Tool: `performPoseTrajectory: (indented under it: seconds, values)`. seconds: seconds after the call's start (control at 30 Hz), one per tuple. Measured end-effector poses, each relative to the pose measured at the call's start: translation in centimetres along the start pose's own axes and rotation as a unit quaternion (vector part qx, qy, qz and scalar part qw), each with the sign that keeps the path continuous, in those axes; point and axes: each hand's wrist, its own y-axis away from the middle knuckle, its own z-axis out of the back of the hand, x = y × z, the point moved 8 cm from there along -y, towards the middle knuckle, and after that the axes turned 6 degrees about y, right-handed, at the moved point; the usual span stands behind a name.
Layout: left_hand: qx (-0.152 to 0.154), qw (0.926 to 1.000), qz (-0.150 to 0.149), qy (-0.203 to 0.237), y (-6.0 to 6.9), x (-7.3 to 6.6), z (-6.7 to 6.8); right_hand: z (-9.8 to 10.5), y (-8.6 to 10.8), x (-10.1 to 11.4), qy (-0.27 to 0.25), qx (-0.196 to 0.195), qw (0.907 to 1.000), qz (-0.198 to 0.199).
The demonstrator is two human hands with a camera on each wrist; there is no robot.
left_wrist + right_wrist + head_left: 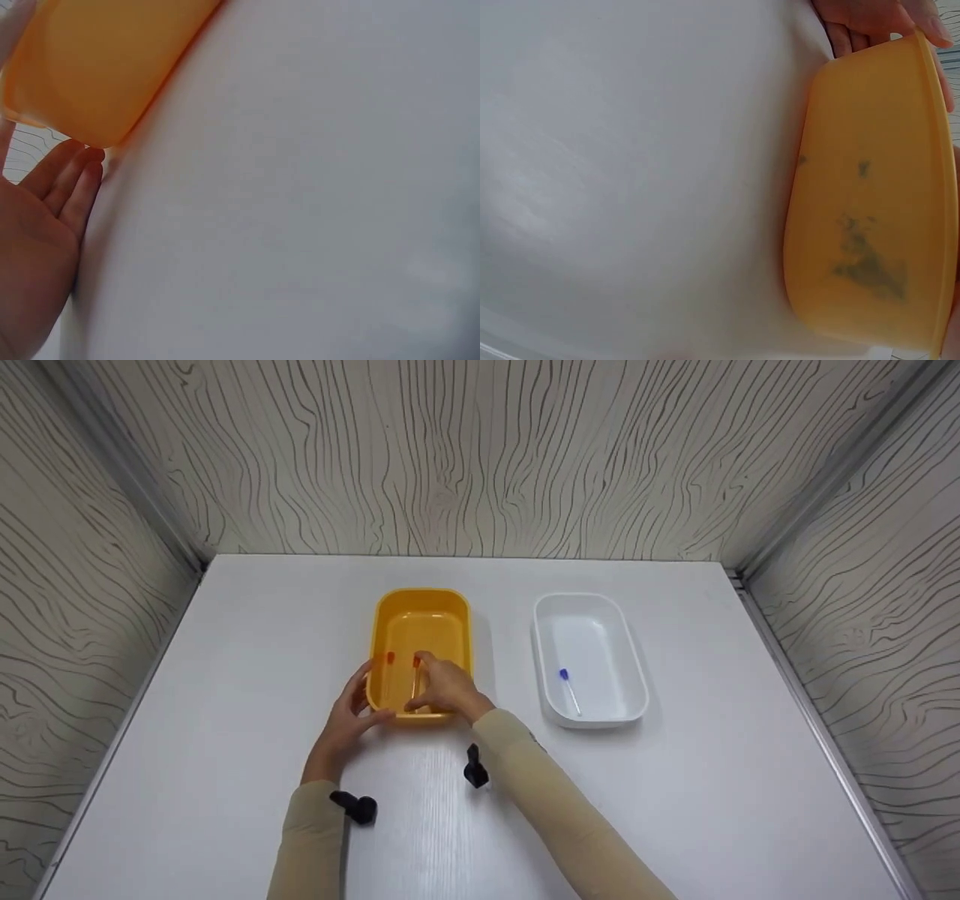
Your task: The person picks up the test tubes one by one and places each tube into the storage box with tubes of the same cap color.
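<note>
The left hand (351, 718) holds the near left corner of a yellow bin (424, 598), thumb on the rim and fingers along the outer wall. In the left wrist view that hand (45, 232) has its fingers against the bin's outside (97, 67). Inside the bin, the right hand (448, 687) pinches a clear pen with a red cap (416, 662) between thumb and fingers. A second red-capped pen (390, 658) lies to its left. In the right wrist view the bin's wall (870, 150) hides most of the right hand.
A white bin (592, 615) stands to the right on the white table (697, 780), with a blue-capped pen (565, 675) inside. Wood-patterned panels (450, 457) rise behind and at both sides. Black wrist mounts (363, 809) stick out from both sleeves.
</note>
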Motion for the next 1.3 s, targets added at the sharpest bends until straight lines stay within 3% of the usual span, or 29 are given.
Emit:
performPoseTrajectory:
  seconds: [0.33, 0.57, 0.73, 1.1, 1.3]
  values:
    - [0.000, 0.9999, -0.016, 0.001, 0.0, -0.1, -0.4, 0.1, 0.0, -0.4, 0.035, 0.006, 0.9994, -0.002]
    - [-0.009, 0.9999, -0.009, 0.001, 0.0, 0.1, -0.4, 0.1, 0.3, -0.6, -0.004, 0.008, 0.9999, -0.010]
    - [-0.008, 0.9999, -0.010, 0.000, 0.1, 0.0, -0.5, 0.6, 0.5, -0.3, -0.010, -0.015, 0.9997, 0.015]
    - [-0.010, 0.9999, 0.002, -0.008, 0.3, 0.1, -0.2, 1.8, 2.1, 0.1, -0.074, -0.041, 0.9942, 0.065]
    - [-0.015, 0.9997, 0.008, -0.015, 0.4, 0.0, 0.0, 2.4, 3.2, 0.1, -0.076, -0.059, 0.9902, 0.101]
